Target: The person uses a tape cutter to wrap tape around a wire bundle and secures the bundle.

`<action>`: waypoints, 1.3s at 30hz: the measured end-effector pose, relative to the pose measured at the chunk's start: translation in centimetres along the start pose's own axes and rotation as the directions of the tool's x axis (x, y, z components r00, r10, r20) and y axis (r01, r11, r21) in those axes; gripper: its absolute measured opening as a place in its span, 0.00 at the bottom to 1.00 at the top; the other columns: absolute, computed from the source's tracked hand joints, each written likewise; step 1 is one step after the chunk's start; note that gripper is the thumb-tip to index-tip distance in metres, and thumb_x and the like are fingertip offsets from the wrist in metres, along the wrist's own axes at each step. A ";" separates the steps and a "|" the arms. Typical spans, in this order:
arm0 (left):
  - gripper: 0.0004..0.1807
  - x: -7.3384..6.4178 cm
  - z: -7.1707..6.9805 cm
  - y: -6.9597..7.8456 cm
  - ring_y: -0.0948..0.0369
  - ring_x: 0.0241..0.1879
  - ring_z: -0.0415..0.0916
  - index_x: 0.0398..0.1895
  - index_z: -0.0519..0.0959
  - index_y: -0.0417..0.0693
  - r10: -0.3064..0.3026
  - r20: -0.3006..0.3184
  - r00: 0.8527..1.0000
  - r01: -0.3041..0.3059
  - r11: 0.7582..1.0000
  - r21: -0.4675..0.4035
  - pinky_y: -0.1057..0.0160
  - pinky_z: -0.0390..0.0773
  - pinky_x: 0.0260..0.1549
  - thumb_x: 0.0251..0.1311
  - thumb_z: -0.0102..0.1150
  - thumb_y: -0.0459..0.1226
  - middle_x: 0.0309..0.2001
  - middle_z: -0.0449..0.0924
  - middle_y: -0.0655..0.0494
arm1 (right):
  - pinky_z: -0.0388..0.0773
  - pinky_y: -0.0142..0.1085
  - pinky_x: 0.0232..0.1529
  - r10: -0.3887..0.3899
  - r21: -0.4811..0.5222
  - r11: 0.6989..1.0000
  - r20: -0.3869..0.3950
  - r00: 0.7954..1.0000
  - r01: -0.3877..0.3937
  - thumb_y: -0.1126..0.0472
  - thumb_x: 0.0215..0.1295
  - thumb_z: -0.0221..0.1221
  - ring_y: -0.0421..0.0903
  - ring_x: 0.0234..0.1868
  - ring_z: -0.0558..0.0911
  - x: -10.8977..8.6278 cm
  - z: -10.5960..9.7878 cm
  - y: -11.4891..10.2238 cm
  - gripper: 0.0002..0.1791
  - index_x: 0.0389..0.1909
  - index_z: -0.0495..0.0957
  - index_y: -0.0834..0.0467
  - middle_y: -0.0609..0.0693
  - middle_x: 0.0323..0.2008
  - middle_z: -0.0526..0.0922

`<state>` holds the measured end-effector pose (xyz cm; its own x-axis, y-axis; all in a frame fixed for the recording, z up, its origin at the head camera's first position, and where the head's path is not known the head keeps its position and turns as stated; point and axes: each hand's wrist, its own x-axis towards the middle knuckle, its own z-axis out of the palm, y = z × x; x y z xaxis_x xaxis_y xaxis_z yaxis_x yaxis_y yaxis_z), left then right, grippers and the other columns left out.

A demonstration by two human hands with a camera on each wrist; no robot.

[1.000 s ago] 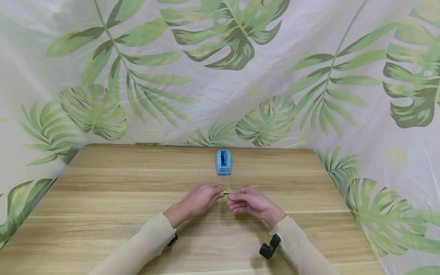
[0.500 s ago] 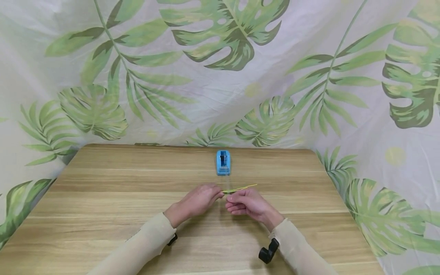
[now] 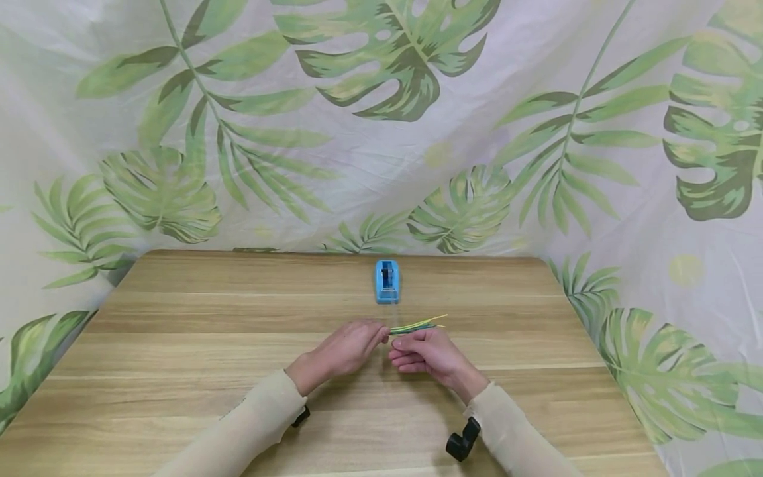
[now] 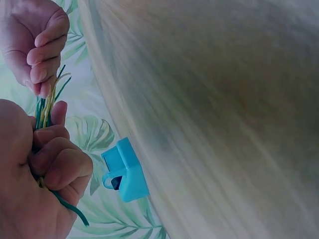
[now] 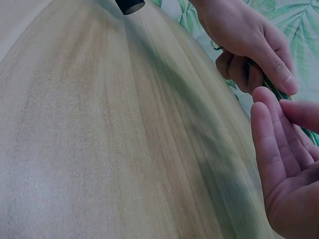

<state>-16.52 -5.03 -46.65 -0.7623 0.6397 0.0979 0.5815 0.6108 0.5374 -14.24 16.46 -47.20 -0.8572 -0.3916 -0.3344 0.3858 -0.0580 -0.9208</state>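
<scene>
My left hand [image 3: 352, 346] grips a bundle of thin green and yellow wires [image 3: 414, 326], their loose ends fanning out to the right. In the left wrist view, the wires [image 4: 46, 112] pass through its curled fingers, and one green end sticks out below. A strip of clear tape [image 3: 395, 315] stretches from the blue tape dispenser [image 3: 389, 297] down toward both hands. Just below the wires, my right hand [image 3: 434, 358] pinches with thumb and forefinger where the tape seems to end; its other fingers are loosely bent. The tape end is too faint to make out.
Both hands are over a wood-grain table [image 3: 208, 318] with the dispenser near its back edge. Behind hangs a leaf-printed cloth [image 3: 357, 172]. A black wrist-worn device [image 3: 461, 440] juts out beneath the right sleeve.
The loose wire ends have lifted and spread, so more green and yellow shows above my right hand. The right hand has shifted slightly left and down. My left hand keeps its grip.
</scene>
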 end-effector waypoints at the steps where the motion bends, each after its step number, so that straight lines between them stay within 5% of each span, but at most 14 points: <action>1: 0.21 0.0 0.0 0.0 0.61 0.43 0.79 0.43 0.81 0.47 -0.011 0.000 1.000 0.011 1.000 -0.002 0.55 0.79 0.47 0.82 0.36 0.44 0.41 0.83 0.56 | 0.84 0.38 0.39 -0.001 -0.002 1.000 -0.005 1.000 0.001 0.67 0.70 0.60 0.44 0.33 0.88 0.0 0.0 0.1 0.21 0.55 0.74 0.81 0.57 0.34 0.88; 12: 0.13 0.1 0.0 0.2 0.65 0.25 0.64 0.37 0.74 0.50 -0.023 0.004 1.000 0.023 0.999 0.023 0.63 0.69 0.26 0.81 0.41 0.41 0.24 0.63 0.64 | 0.84 0.38 0.38 -0.032 -0.025 0.999 -0.037 0.999 0.031 0.67 0.70 0.60 0.44 0.33 0.88 0.2 0.2 0.7 0.20 0.54 0.74 0.81 0.58 0.34 0.88; 22: 0.11 0.2 0.4 -0.1 0.64 0.25 0.66 0.35 0.71 0.54 0.012 -0.023 1.000 -0.011 0.998 0.065 0.63 0.69 0.27 0.80 0.43 0.41 0.23 0.62 0.65 | 0.85 0.40 0.37 -0.081 -0.039 0.996 -0.091 0.993 0.078 0.68 0.69 0.61 0.45 0.31 0.88 0.4 0.7 1.3 0.18 0.51 0.76 0.81 0.63 0.35 0.87; 39: 0.14 0.8 -0.2 -0.5 0.63 0.28 0.68 0.38 0.75 0.49 -0.010 0.085 0.996 0.013 1.000 -0.027 0.61 0.71 0.31 0.81 0.40 0.40 0.25 0.67 0.64 | 0.85 0.42 0.38 -0.135 -0.035 0.991 -0.232 0.963 0.130 0.67 0.70 0.61 0.46 0.31 0.88 0.9 1.8 1.8 0.14 0.49 0.79 0.76 0.68 0.39 0.86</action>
<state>-17.45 -4.91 -46.67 -0.7415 0.6706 0.0212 0.5641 0.6059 0.5610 -13.69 14.35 -48.82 -0.9569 -0.1563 -0.2448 0.2588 -0.0762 -0.9629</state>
